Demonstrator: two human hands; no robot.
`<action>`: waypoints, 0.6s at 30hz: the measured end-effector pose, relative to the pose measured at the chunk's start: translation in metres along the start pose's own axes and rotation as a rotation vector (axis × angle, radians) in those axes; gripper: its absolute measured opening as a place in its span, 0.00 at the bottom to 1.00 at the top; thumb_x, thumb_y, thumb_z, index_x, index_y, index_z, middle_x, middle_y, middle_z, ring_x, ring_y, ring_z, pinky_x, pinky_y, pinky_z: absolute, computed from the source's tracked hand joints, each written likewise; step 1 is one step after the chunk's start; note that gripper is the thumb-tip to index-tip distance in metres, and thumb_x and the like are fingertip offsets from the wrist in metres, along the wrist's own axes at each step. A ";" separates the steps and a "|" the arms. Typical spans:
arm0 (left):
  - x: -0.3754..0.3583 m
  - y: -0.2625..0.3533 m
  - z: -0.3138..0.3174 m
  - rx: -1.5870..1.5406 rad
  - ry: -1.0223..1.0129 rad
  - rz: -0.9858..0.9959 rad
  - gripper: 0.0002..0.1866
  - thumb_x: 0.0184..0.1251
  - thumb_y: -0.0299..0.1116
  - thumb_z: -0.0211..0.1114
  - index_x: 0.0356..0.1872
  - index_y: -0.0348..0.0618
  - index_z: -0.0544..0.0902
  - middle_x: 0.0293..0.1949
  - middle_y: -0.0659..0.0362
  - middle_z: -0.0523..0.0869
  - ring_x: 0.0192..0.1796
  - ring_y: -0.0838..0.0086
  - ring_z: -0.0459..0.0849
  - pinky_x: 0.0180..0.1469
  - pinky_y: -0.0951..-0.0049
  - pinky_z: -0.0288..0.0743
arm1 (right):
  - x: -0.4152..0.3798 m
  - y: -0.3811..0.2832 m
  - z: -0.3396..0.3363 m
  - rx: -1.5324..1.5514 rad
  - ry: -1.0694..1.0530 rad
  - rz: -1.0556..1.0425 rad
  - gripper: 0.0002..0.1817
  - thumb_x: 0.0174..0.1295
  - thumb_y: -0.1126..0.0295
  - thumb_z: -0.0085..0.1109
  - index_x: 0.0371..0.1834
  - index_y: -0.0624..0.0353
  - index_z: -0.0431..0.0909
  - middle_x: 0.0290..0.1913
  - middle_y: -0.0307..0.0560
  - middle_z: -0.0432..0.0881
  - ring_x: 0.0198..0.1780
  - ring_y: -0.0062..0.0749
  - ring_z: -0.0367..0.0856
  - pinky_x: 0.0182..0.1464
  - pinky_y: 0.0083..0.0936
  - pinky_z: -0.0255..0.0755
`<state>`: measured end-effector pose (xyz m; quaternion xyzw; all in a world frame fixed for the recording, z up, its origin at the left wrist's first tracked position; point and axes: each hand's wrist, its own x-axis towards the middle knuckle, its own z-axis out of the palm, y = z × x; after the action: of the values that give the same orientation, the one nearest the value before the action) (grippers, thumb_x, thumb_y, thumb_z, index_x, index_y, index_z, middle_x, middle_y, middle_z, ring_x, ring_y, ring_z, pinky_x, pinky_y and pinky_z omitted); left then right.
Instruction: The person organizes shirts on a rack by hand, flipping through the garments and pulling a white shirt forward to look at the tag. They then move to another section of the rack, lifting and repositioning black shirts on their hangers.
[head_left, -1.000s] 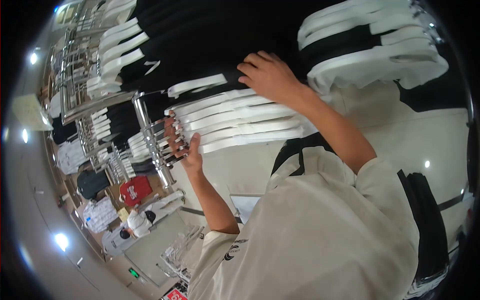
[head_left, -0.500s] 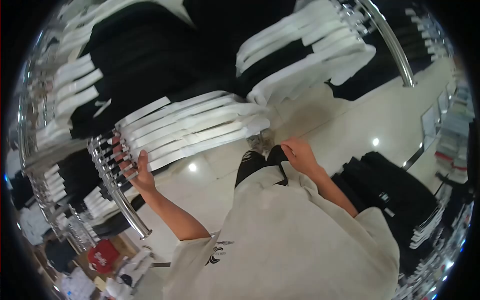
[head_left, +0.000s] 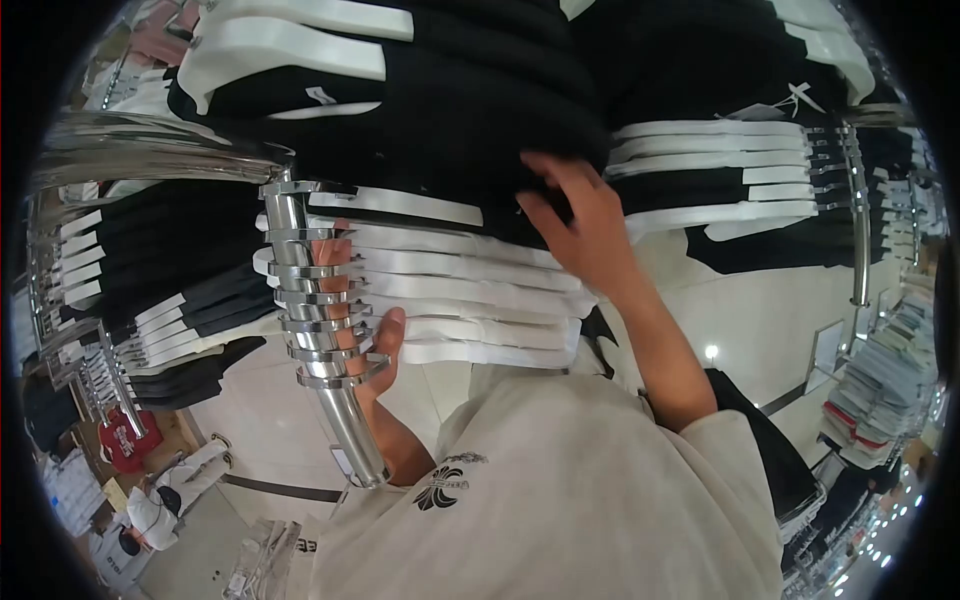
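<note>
My left hand point(head_left: 385, 350) is behind the metal display rail point(head_left: 345, 425), its fingers wrapped round the bunched necks of several white hangers point(head_left: 480, 325). White shirts hang from these hangers, and the rail and hooks partly hide my fingers. My right hand point(head_left: 585, 225) is raised at the far end of the white shirts, thumb and fingers apart. Its fingertips are right at the black garments point(head_left: 480, 130), which hang just beyond on more white hangers.
To the right stands a second rail point(head_left: 860, 220) with black and white tops on hangers. Dark garments point(head_left: 170, 250) fill a rack at the left. A red cap point(head_left: 130, 440) sits on a low display. Folded clothes point(head_left: 880, 370) are stacked at the far right.
My right hand has risen from near my legs to the black garments, and its fingers have spread. My left hand stays at the hangers. The view has shifted closer to the rail.
</note>
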<state>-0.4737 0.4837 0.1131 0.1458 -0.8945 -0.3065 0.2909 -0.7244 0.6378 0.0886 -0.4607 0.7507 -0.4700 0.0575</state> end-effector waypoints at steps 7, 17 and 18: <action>0.012 0.008 -0.005 0.051 -0.019 0.003 0.39 0.59 0.22 0.68 0.74 0.30 0.66 0.75 0.39 0.69 0.75 0.45 0.69 0.72 0.50 0.70 | 0.071 0.031 0.010 0.149 0.067 0.060 0.40 0.67 0.64 0.70 0.79 0.62 0.61 0.75 0.60 0.70 0.58 0.45 0.87 0.58 0.37 0.82; 0.013 0.015 0.016 -0.193 0.146 -0.224 0.38 0.62 0.24 0.69 0.75 0.30 0.66 0.76 0.39 0.69 0.75 0.44 0.70 0.72 0.50 0.70 | 0.083 0.040 -0.003 0.192 -0.005 0.070 0.42 0.69 0.73 0.68 0.83 0.61 0.55 0.78 0.57 0.67 0.53 0.31 0.87 0.58 0.26 0.82; 0.006 0.002 0.022 -0.163 0.193 -0.125 0.39 0.64 0.23 0.67 0.77 0.33 0.64 0.76 0.40 0.69 0.76 0.44 0.69 0.75 0.49 0.65 | 0.074 0.038 -0.005 0.180 -0.003 0.052 0.40 0.68 0.74 0.67 0.81 0.62 0.58 0.78 0.57 0.67 0.52 0.30 0.87 0.56 0.25 0.82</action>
<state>-0.4925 0.4931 0.1032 0.2061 -0.8237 -0.3802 0.3667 -0.7934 0.5912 0.0880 -0.4348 0.7171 -0.5332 0.1117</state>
